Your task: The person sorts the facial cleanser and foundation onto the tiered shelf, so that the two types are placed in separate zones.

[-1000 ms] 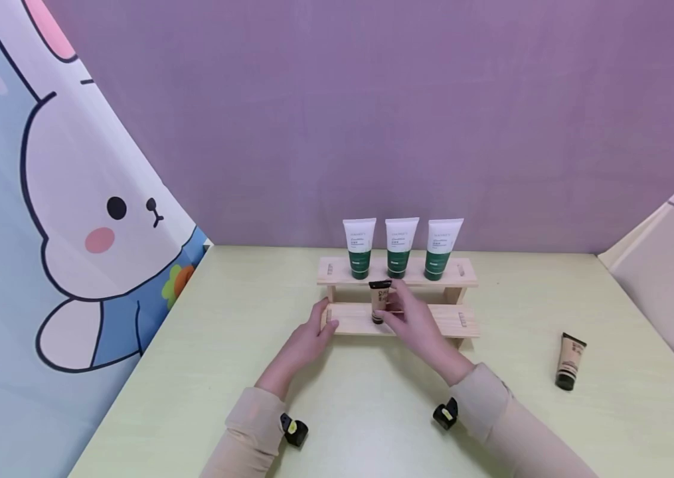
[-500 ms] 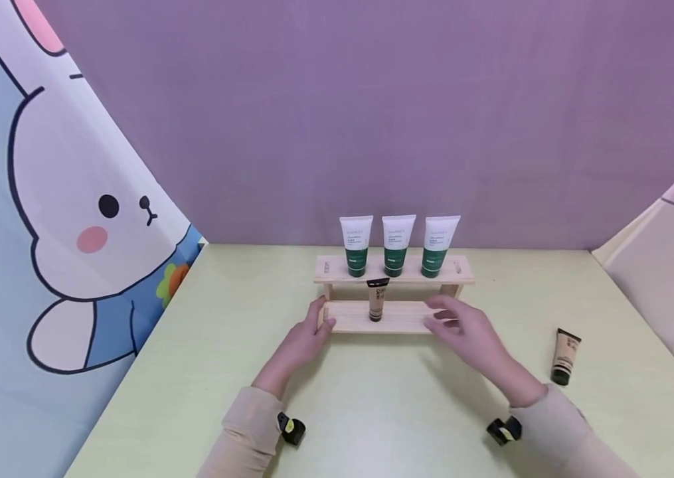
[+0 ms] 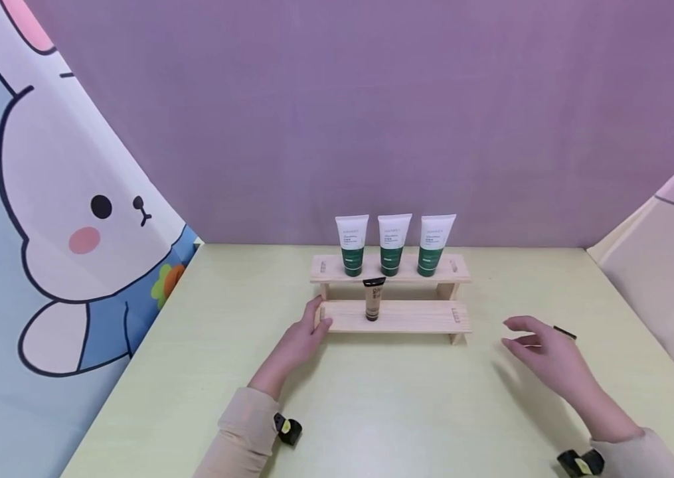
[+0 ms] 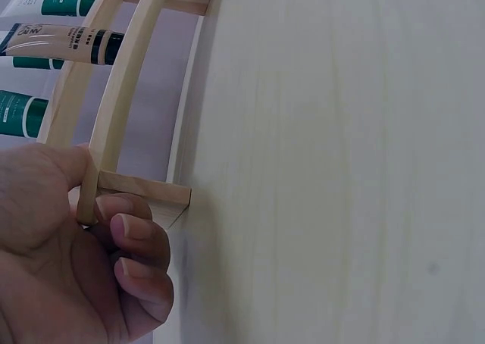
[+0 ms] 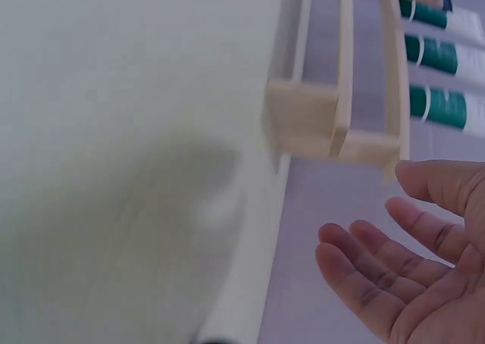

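Observation:
A two-tier wooden rack [image 3: 408, 317] stands on the table, and my left hand [image 3: 299, 340] grips the left end of its lower shelf. In the left wrist view the thumb lies over the board while the fingers [image 4: 140, 238] curl beneath it. A small beige tube [image 3: 373, 300] with black ends is upright on that shelf, left of centre. My right hand [image 3: 552, 355] is off to the right of the rack, fingers apart and holding nothing. Behind it lies a second beige tube, mostly hidden, with only its black end [image 3: 565, 332] showing.
On the upper shelf stand a left white-and-green tube [image 3: 352, 247], a middle one [image 3: 393, 245] and a right one [image 3: 435, 247]. Purple cloth [image 3: 372, 119] hangs behind the pale table [image 3: 384, 411]. A rabbit-print cloth [image 3: 74, 199] covers the left side.
My right hand has let go of the beige tube on the lower shelf and moved right, towards the lying tube. My left hand keeps its grip on the rack.

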`<act>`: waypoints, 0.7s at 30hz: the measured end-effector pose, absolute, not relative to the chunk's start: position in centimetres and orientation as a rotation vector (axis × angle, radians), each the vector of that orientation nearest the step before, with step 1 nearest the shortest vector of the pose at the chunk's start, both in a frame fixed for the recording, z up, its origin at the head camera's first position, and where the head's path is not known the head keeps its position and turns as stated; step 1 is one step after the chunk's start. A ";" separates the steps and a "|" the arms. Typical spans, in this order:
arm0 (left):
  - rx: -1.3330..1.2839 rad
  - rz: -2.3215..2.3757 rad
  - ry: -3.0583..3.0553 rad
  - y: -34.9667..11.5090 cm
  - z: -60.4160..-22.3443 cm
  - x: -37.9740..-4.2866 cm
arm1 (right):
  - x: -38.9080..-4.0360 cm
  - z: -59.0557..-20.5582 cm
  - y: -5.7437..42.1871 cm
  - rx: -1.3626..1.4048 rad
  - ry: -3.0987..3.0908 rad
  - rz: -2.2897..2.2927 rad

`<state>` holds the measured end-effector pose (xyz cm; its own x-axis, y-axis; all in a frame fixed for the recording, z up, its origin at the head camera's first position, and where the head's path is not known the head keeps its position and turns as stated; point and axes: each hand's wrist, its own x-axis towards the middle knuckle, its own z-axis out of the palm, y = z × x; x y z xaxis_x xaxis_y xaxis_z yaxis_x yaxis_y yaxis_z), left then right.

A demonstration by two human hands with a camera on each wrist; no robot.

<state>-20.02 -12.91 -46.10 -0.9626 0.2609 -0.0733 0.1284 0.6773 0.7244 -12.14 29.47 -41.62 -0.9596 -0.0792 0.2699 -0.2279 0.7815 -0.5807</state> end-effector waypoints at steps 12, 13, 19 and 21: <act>0.327 1.160 2.724 -13.0 -46.1 -20.1 | -11.3 -42.8 34.8 0.032 -2.858 0.590; 0.328 1.159 2.724 -13.0 -46.1 -20.1 | -11.4 -42.9 35.1 0.018 -2.874 0.570; 0.331 1.158 2.720 -12.9 -46.1 -20.1 | -11.7 -43.1 36.6 -0.073 -3.023 0.563; 0.332 1.158 2.718 -12.9 -46.0 -20.1 | -11.9 -43.1 36.9 -0.113 -3.072 0.601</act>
